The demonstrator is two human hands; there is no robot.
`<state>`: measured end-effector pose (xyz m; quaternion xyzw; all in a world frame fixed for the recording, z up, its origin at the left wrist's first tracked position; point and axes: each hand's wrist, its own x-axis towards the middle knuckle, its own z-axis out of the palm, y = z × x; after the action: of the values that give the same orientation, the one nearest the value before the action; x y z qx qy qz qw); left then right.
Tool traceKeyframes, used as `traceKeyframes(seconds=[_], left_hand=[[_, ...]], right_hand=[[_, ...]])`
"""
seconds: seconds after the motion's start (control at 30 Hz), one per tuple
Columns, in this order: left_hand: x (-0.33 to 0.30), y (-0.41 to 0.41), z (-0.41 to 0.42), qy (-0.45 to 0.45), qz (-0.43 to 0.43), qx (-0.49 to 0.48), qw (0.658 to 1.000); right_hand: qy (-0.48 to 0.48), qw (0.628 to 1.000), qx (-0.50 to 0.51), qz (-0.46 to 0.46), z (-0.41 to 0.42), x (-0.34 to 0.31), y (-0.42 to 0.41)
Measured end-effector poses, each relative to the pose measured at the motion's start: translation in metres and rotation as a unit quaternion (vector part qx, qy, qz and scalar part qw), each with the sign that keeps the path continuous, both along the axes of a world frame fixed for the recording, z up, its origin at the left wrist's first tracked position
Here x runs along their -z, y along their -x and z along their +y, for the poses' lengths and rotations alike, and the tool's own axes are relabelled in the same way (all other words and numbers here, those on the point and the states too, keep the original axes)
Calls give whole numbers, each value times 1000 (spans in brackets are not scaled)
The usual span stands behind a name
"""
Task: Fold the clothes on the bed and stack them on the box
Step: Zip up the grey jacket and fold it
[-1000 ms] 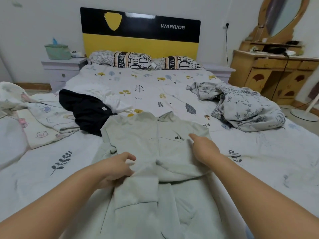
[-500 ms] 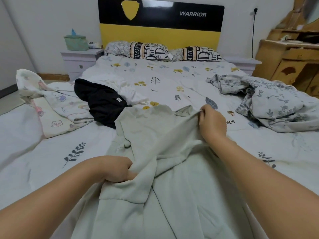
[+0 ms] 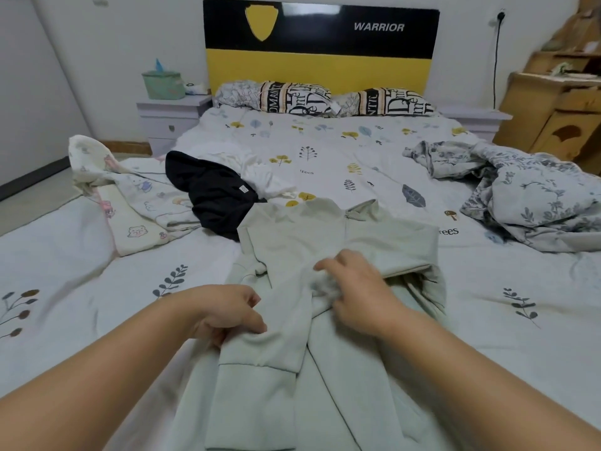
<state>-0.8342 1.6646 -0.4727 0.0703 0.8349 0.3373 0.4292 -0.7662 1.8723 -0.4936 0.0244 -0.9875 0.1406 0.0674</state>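
Pale green sweatshirt [image 3: 292, 369], black garment [image 3: 214, 196], leaf-print white sheet [image 3: 341, 151], yellow-and-black headboard [image 3: 320, 47], grey floral quilt [image 3: 533, 200]

1. Pale green jacket [image 3: 325, 242]: hem cut off by the bottom edge, below both grips.
2. Right hand [image 3: 354, 288]: motion-blurred; its fingertips and the fabric under them cannot be resolved.
3. Left hand [image 3: 227, 312]: fingertips curl under the sleeve [image 3: 260, 353], hidden.
4. Black garment [image 3: 218, 193]: near corner covered by the jacket's shoulder, beyond the left grip.
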Motion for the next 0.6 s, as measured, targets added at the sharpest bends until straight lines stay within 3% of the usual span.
traceKeyframes(seconds=[0.1, 0.17, 0.23, 0.33, 0.47, 0.53, 0.6], left_hand=[[0, -3, -1, -6, 15, -19, 1000], [-2, -7, -2, -16, 20, -28, 999], [-2, -9, -2, -3, 59, -12, 998], [-4, -10, -2, 19, 125, 3, 992], [-6, -17, 0, 112, 226, 116, 961], [-6, -18, 9, 131, 306, 139, 933], [-4, -18, 19, 106, 362, 116, 919]], right_hand=[[-32, 992, -119, -6, -30, 7, -30], [-61, 985, -152, 54, -46, 13, -42], [-81, 978, -154, 112, -56, 13, -47], [-51, 986, -119, 109, -71, 1, -61], [-73, 974, -181, -111, -88, -18, -86], [37, 976, -130, -171, -81, -26, -88], [131, 988, 1, -82, -63, -35, -79]])
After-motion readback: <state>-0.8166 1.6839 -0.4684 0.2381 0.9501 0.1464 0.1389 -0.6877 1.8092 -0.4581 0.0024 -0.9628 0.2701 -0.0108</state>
